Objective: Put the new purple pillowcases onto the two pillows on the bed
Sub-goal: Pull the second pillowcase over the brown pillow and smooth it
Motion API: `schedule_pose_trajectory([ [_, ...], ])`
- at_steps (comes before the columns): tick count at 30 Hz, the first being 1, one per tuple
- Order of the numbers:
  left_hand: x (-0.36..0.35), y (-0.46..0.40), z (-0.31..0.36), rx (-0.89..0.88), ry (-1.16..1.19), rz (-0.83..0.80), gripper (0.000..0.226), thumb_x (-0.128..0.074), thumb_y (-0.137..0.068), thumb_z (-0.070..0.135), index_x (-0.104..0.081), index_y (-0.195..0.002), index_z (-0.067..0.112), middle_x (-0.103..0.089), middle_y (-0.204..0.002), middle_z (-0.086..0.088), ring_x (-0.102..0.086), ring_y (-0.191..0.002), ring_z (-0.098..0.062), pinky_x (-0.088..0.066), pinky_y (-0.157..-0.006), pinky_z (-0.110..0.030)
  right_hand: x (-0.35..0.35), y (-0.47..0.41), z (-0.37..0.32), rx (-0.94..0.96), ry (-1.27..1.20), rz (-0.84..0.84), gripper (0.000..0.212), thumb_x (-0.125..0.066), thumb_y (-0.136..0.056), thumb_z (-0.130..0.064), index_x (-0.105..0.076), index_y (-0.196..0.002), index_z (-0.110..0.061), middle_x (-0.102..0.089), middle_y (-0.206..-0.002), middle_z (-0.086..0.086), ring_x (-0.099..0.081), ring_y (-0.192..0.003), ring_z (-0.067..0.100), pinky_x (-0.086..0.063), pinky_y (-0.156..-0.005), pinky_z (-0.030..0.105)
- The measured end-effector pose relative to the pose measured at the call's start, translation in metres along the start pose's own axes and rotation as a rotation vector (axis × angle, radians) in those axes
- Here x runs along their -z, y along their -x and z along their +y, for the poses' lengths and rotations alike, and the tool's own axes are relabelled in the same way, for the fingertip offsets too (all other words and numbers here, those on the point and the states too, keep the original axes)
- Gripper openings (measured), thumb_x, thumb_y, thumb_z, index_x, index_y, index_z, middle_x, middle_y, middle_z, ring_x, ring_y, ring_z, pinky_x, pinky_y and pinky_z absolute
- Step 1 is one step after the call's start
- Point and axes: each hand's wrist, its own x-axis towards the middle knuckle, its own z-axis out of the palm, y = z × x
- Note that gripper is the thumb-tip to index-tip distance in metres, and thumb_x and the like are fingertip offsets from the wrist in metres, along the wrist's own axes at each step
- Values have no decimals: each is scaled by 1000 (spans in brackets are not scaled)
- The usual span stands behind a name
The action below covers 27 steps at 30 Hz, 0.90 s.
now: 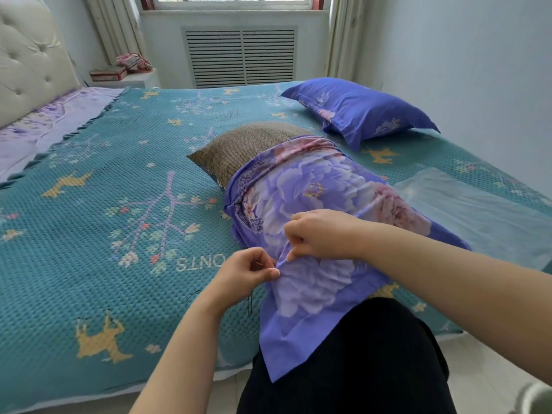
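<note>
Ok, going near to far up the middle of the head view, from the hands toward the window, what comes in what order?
left hand → right hand → half-on purple pillowcase → bare brown pillow end → finished purple pillow → slatted radiator cover → window.

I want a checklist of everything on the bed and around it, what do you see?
Surface: teal knitted bedspread with deer pattern.
Job's things: brown woven pillow half inside purple floral pillowcase; finished purple pillow behind it.
Clutter: clear plastic bag on the bed.
Grippers: left hand and right hand pinch the pillowcase.
Cables: nothing seen.
Surroundings: cream tufted headboard, slatted radiator cover.
</note>
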Motion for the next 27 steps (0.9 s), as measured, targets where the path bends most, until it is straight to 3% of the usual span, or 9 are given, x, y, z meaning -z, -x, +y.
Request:
schedule_pose_trajectory([
  [5,4,-10,2,-36,-186,-4,22,-68,-84,7,-58,-66,16,-48,-49,13,-36,-50,-1,-30,-51,-18,-14,3,-3,-44,-43,8,19,-59,-88,-39,-62,-101,-26,-55,-109,0,-51,-108,22,-45,-89,41],
  [11,-18,-11,-10,-8,119,140,21,-51,-93,15,-56,-76,4,-51,-66,-5,-44,-66,-14,-42,-64,-31,-21,-14,-3,-197,-39,244,16,-46,-95,-34,-57,-100,-24,-66,-104,2,-59,-97,27,-37,-66,32],
  [15,-22,-14,-14,7,-3,154,22,-53,-95,13,-58,-74,9,-53,-61,4,-44,-61,-9,-38,-61,-28,-44,-23,-7,-258,2,279,22,-46,-96,-37,-58,-104,-20,-67,-105,5,-60,-99,29,-40,-72,36],
  [17,-24,-17,-17,7,-27,170,22,-53,-94,7,-57,-71,6,-53,-62,1,-43,-61,-9,-36,-59,-28,-56,-20,-14,-230,-29,466,19,-54,-90,-35,-63,-91,-17,-67,-93,6,-61,-89,31,-41,-72,37],
  [19,-27,-23,-19,25,79,203,25,-50,-95,6,-56,-70,8,-51,-64,-2,-41,-62,-10,-35,-58,-28,-64,-3,-24,-260,-166,778,20,-57,-83,-35,-62,-77,-17,-63,-79,2,-59,-77,26,-43,-68,35],
  [21,-32,-29,-16,69,260,222,30,-48,-97,6,-56,-68,12,-52,-63,-1,-43,-60,-11,-36,-57,-28,-72,24,-32,-383,-400,898,28,-55,-88,-40,-59,-74,-16,-61,-73,-2,-55,-72,19,-42,-67,33],
  [22,-36,-33,-14,103,344,213,31,-47,-97,7,-56,-68,12,-54,-63,-1,-45,-59,-10,-37,-57,-28,-76,39,-35,-479,-569,846,36,-54,-91,-44,-58,-71,-15,-61,-68,-3,-55,-67,16,-41,-63,31],
  [25,-51,-40,-1,149,465,113,27,-46,-99,13,-55,-74,8,-50,-70,-8,-43,-64,-15,-36,-57,-29,-83,74,-30,-756,-1267,406,53,-42,-91,-51,-62,-66,-9,-64,-55,3,-55,-43,11,-42,-44,24],
  [27,-62,-44,8,145,487,59,25,-46,-99,16,-57,-77,8,-49,-78,-11,-42,-71,-18,-36,-59,-31,-86,86,-25,-900,-1472,307,54,-42,-93,-49,-65,-70,-5,-67,-57,7,-56,-40,13,-41,-38,19],
])
